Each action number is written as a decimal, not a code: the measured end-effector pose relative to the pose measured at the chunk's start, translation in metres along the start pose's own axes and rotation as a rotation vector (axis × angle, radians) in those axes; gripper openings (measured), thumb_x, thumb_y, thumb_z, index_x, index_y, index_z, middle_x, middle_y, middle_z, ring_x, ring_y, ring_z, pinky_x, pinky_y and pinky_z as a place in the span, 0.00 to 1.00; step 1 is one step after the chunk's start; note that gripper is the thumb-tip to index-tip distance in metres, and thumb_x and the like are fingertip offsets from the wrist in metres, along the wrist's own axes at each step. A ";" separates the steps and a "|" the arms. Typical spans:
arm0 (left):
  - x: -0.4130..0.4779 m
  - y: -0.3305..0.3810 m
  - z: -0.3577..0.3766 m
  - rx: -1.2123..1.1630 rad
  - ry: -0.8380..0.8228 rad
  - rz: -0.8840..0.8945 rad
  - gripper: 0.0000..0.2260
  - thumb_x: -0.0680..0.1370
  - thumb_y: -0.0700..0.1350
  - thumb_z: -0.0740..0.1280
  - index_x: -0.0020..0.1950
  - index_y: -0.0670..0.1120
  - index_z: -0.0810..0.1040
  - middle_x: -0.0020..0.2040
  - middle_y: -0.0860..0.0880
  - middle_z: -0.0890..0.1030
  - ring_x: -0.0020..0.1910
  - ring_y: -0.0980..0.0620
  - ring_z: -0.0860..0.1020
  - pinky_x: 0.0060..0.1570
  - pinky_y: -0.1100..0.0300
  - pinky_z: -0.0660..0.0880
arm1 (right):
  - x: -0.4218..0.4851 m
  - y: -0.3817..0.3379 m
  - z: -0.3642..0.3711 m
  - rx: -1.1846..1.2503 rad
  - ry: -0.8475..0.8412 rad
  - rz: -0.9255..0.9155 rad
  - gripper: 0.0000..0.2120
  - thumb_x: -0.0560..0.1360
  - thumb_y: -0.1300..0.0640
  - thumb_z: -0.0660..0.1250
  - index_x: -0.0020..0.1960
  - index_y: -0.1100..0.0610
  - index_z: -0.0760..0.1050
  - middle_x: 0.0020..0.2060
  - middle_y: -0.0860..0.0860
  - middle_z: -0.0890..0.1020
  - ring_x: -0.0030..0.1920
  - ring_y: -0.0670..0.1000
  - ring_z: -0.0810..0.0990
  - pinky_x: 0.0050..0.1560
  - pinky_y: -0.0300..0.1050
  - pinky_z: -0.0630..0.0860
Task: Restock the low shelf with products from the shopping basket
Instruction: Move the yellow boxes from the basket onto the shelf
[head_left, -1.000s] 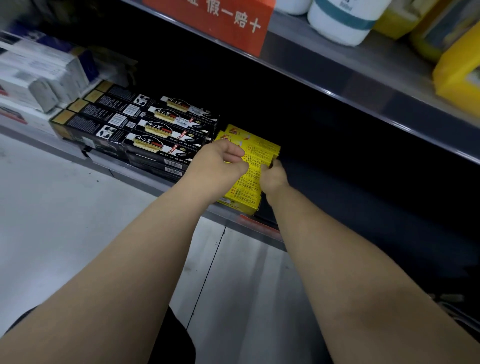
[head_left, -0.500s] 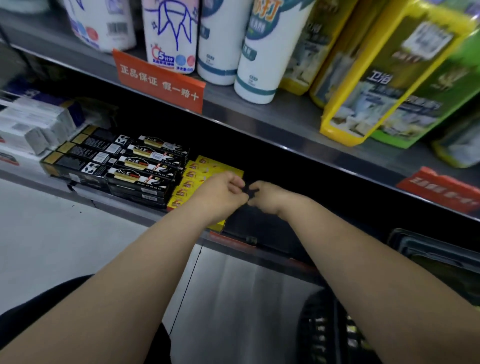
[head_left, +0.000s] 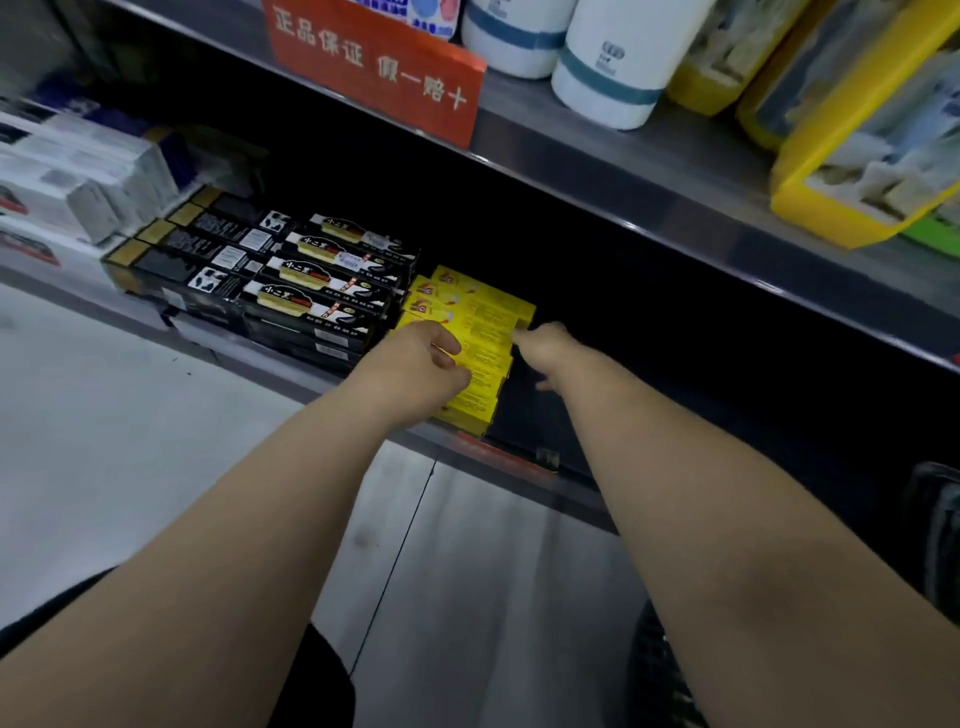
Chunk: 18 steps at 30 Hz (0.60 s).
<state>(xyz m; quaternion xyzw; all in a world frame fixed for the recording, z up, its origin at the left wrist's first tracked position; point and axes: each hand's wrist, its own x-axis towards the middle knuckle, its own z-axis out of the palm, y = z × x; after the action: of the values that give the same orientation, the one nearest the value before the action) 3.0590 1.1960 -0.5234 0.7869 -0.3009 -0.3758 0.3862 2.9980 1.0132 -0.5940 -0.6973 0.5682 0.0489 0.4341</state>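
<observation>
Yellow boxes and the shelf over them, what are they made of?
The yellow boxes look like thin printed cardboard, a little glossy: flat faces, sharp folded edges, tiny print on top. The upper shelf seems to be grey metal, maybe painted: smooth, with a dull sheen and a bright glint along its front edge.

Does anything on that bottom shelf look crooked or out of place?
Nothing spilled or damaged. The yellow boxes on the low shelf lie staggered like steps, not flush like the black boxes beside them. The left hand and right hand are at that stack.
</observation>
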 end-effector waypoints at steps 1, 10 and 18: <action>0.005 -0.005 0.000 -0.001 0.004 -0.006 0.13 0.76 0.44 0.66 0.60 0.45 0.73 0.54 0.48 0.77 0.42 0.51 0.76 0.40 0.59 0.73 | 0.008 0.000 0.005 0.049 0.036 0.016 0.31 0.78 0.47 0.59 0.74 0.62 0.54 0.67 0.60 0.69 0.62 0.60 0.73 0.58 0.53 0.74; 0.038 -0.024 0.017 0.057 -0.002 0.014 0.24 0.76 0.44 0.66 0.71 0.45 0.66 0.69 0.47 0.71 0.68 0.48 0.69 0.62 0.53 0.70 | 0.043 0.009 0.029 0.311 0.134 -0.108 0.22 0.80 0.53 0.59 0.72 0.56 0.61 0.60 0.58 0.76 0.59 0.59 0.77 0.59 0.58 0.75; 0.057 -0.028 0.023 0.153 -0.032 -0.019 0.26 0.76 0.45 0.65 0.73 0.45 0.63 0.70 0.46 0.68 0.66 0.46 0.70 0.55 0.58 0.68 | 0.045 0.009 0.029 0.192 0.244 -0.202 0.30 0.80 0.57 0.58 0.77 0.47 0.47 0.74 0.57 0.59 0.70 0.60 0.64 0.67 0.59 0.67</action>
<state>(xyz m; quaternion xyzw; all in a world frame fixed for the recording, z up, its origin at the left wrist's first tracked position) 3.0754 1.1585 -0.5774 0.8107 -0.3275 -0.3680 0.3163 3.0184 0.9983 -0.6421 -0.7070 0.5457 -0.1342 0.4293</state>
